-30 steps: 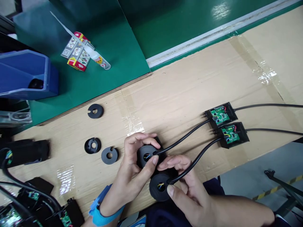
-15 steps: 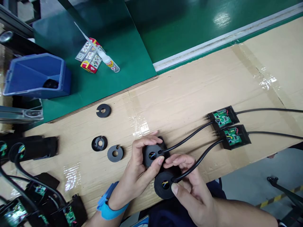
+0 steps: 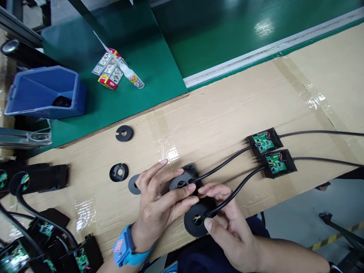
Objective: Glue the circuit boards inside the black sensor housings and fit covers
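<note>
My right hand (image 3: 227, 223) grips the lower black cylindrical housing (image 3: 195, 220), its thumb at the end-cap rim where a thick black cable (image 3: 239, 193) leaves. Coloured wires show in the cap's hole. My left hand (image 3: 163, 199), with a blue wristband, lies over the upper black cylindrical housing (image 3: 192, 168) with fingers spread. Its index fingertip touches the cap, and the thumb tip is close to the lower housing. Cables from both housings lead to two open black boxes (image 3: 264, 142) with green circuit boards. Beside the left hand, a slotted black disc (image 3: 133, 184) is partly hidden.
Another slotted disc (image 3: 124, 133) and a black ring cap (image 3: 118, 172) lie on the cardboard (image 3: 227, 110). More cabled housings (image 3: 42, 178) crowd the left. A blue bin (image 3: 42, 91), a small box (image 3: 109, 72) and a white glue bottle (image 3: 132, 77) stand on the green mat.
My left hand has let go of its grip around the upper housing and turned palm down, fingers spreading over it and covering part of the slotted disc. My right hand keeps its hold.
</note>
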The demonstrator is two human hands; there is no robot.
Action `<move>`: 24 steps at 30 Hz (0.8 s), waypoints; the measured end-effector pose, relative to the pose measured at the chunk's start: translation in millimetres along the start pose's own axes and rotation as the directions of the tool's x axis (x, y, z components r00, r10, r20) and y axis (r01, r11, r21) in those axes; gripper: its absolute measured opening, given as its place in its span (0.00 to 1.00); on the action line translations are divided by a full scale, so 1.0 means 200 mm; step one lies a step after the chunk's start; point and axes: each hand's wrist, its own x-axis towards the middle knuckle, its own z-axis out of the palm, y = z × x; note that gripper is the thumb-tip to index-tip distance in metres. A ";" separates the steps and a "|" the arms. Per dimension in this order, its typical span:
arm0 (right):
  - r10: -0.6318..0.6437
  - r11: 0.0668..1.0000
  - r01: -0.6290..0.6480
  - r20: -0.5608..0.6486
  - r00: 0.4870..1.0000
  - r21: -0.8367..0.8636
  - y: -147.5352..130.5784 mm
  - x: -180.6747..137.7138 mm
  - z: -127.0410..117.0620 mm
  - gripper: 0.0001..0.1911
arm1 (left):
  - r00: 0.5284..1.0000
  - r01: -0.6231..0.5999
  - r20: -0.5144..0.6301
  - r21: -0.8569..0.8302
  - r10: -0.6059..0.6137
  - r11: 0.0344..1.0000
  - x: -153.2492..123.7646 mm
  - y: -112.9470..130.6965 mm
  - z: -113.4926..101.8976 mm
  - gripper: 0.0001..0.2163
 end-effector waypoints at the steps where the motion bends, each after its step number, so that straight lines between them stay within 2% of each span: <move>1: 0.002 1.000 -0.002 0.004 1.000 0.001 0.00 0.00 0.00 0.21 | 1.000 -0.017 0.000 0.020 0.017 1.000 0.00 -0.01 -0.01 0.08; 6: -0.006 1.000 0.006 -0.007 1.000 -0.003 0.00 0.00 0.00 0.21 | 0.992 -0.118 -0.023 0.178 0.124 0.977 0.00 0.00 -0.02 0.11; 10: -0.019 1.000 0.019 -0.003 1.000 -0.012 0.00 0.00 0.00 0.19 | 0.986 -0.151 -0.043 0.175 0.160 0.973 0.00 0.02 -0.02 0.13; 14: -0.027 1.000 0.027 -0.002 1.000 -0.016 0.01 0.00 0.00 0.19 | 0.988 -0.142 -0.031 0.180 0.150 0.973 -0.01 0.05 -0.03 0.13; 18: -0.037 0.999 0.037 -0.004 0.999 -0.006 0.00 0.01 0.01 0.18 | 0.994 -0.079 -0.064 0.202 0.094 0.976 -0.01 0.08 -0.03 0.11; 24: -0.028 1.000 0.028 -0.025 0.999 -0.013 0.01 0.00 0.00 0.17 | 0.993 -0.049 -0.098 0.226 0.072 0.973 0.00 0.10 -0.04 0.07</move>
